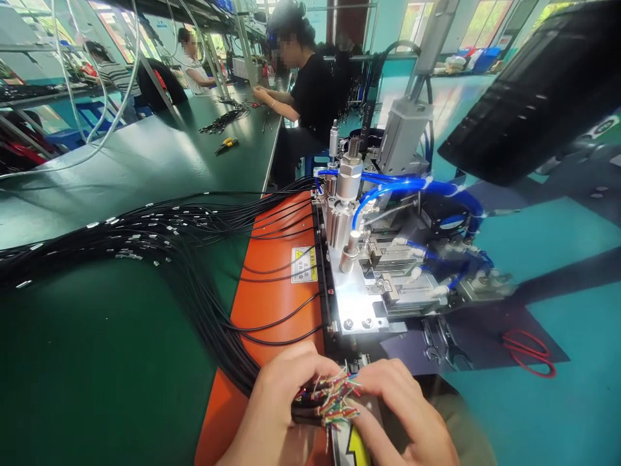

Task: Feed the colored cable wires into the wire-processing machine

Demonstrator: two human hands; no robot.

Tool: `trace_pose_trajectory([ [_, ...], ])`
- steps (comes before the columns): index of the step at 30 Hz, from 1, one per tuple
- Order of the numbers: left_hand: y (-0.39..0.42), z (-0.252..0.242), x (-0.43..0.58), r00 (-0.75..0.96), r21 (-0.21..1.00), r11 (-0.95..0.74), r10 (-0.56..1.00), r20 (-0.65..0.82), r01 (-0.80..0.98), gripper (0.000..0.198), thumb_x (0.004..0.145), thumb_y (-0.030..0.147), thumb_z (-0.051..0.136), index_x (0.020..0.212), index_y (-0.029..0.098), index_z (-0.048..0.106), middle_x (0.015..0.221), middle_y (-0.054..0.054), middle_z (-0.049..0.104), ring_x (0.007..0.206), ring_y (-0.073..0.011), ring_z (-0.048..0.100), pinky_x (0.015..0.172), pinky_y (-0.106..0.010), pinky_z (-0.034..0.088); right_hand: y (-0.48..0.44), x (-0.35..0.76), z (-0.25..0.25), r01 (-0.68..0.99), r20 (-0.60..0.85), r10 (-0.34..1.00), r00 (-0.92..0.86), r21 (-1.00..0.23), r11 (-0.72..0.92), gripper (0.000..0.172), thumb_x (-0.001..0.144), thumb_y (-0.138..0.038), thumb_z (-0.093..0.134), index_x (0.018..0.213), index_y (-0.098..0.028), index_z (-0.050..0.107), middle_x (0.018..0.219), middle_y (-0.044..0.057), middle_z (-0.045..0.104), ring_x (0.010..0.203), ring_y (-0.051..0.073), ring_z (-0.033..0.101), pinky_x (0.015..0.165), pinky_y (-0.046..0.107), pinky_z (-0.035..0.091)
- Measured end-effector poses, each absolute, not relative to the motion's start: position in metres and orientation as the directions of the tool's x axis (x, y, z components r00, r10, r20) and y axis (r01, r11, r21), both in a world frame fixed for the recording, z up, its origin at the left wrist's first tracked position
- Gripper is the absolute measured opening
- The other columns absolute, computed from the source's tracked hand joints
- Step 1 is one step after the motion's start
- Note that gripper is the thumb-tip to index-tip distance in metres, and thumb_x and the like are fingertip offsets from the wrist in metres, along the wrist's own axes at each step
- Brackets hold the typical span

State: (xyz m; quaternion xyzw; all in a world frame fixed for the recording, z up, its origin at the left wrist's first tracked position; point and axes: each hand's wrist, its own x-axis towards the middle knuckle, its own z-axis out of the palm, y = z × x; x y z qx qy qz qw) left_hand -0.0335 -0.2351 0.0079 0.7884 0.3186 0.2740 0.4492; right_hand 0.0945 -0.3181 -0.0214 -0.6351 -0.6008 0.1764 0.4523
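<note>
My left hand (286, 395) is closed around a bundle of black cables (242, 362). The cables' stripped ends stick out to the right, with thin coloured wires (337, 398) fanned out at the tips. At those tips, the thumb and fingers of my right hand (407, 408) close in on the wires from the right. Just beyond both hands stands a metal machine (349, 285) with pneumatic cylinders and blue air tubes (402, 184). Several single black cables run over an orange panel (276, 291) into its left side.
A long green table (107, 336) carries a thick run of black cables (136, 233) and yellow-handled pliers (226, 145). Wrenches (441, 343) and red-handled scissors (528, 353) lie to the right. A black cylindrical object (533, 97) hangs at upper right. Co-workers sit farther back, one in a black shirt (315, 84).
</note>
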Motion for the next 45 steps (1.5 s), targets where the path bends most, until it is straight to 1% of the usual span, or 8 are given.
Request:
trace_pose_trajectory([
  [5,-0.234,0.009,-0.034,0.663,0.885,-0.389,0.737,0.131,0.257,0.012,0.07,0.013,0.052,0.058,0.016,0.053,0.056,0.002,0.047,0.05,-0.0088,0.043,0.045,-0.017,0.028,-0.316,0.098,-0.013,0.472,0.093,0.966,0.243,-0.881,-0.033,0.022,0.089,-0.022,0.04,0.067,-0.021,0.046,0.068,0.0,0.054,0.067,0.015,0.054,0.064,0.026,0.043],
  [14,-0.237,0.0,-0.039,0.721,0.891,-0.346,0.693,0.031,0.294,0.008,0.069,0.01,0.056,0.068,0.017,0.053,0.066,0.003,0.047,0.057,-0.0098,0.044,0.05,-0.018,0.03,-0.317,0.098,-0.012,0.478,0.03,0.975,0.222,-0.875,-0.081,0.022,0.09,-0.024,0.036,0.071,-0.022,0.046,0.071,0.0,0.052,0.07,0.016,0.052,0.066,0.025,0.042],
  [20,-0.234,0.004,-0.041,0.76,0.903,-0.336,0.65,0.015,0.269,0.013,0.069,0.006,0.054,0.07,0.018,0.051,0.068,0.003,0.047,0.06,-0.0098,0.044,0.052,-0.018,0.03,-0.32,0.094,-0.016,0.472,0.056,0.968,0.245,-0.879,-0.069,0.023,0.091,-0.025,0.034,0.072,-0.022,0.046,0.07,0.0,0.051,0.069,0.016,0.053,0.065,0.026,0.043],
  [25,-0.234,0.004,-0.043,0.77,0.921,-0.314,0.638,0.023,0.232,0.019,0.062,0.0,0.051,0.069,0.018,0.05,0.069,0.004,0.046,0.06,-0.0094,0.042,0.053,-0.018,0.029,-0.319,0.098,-0.018,0.536,0.223,0.953,0.203,-0.84,0.082,0.018,0.089,-0.019,0.042,0.103,-0.028,0.048,0.084,-0.002,0.058,0.078,0.015,0.054,0.07,0.025,0.042],
  [29,-0.236,0.001,-0.045,0.766,0.908,-0.348,0.641,0.051,0.231,0.016,0.064,0.004,0.049,0.071,0.018,0.051,0.07,0.002,0.046,0.061,-0.0106,0.043,0.053,-0.02,0.029,-0.318,0.103,-0.016,0.544,0.245,0.96,0.139,-0.829,0.133,0.015,0.089,-0.017,0.04,0.078,-0.023,0.049,0.072,-0.002,0.055,0.069,0.015,0.051,0.062,0.026,0.039],
  [34,-0.242,-0.001,-0.043,0.754,0.831,-0.483,0.645,0.124,0.277,0.003,0.074,0.016,0.052,0.072,0.017,0.054,0.065,0.001,0.043,0.054,-0.0113,0.042,0.048,-0.022,0.029,-0.319,0.098,-0.016,0.546,0.219,0.957,0.192,-0.834,0.081,0.019,0.088,-0.016,0.041,0.071,-0.022,0.044,0.067,-0.003,0.051,0.063,0.014,0.049,0.059,0.026,0.037],
  [41,-0.24,-0.017,-0.048,0.785,0.719,-0.654,0.564,0.256,0.236,0.043,0.077,0.009,0.042,0.118,0.021,0.043,0.08,-0.003,0.052,0.065,-0.0163,0.049,0.056,-0.024,0.038,-0.318,0.095,-0.044,0.573,0.323,0.872,0.368,-0.817,0.061,0.019,0.088,-0.01,0.033,0.075,-0.021,0.041,0.073,-0.001,0.044,0.068,0.015,0.043,0.064,0.028,0.034],
  [45,-0.233,-0.027,-0.045,0.819,0.674,-0.674,0.546,0.177,0.304,0.045,0.065,-0.003,0.031,0.099,0.021,0.049,0.081,-0.003,0.052,0.069,-0.0172,0.05,0.058,-0.025,0.038,-0.313,0.114,-0.072,0.644,0.443,0.852,0.28,-0.744,0.175,0.019,0.085,-0.004,0.033,0.077,-0.02,0.039,0.075,0.0,0.043,0.07,0.015,0.041,0.063,0.029,0.033],
])
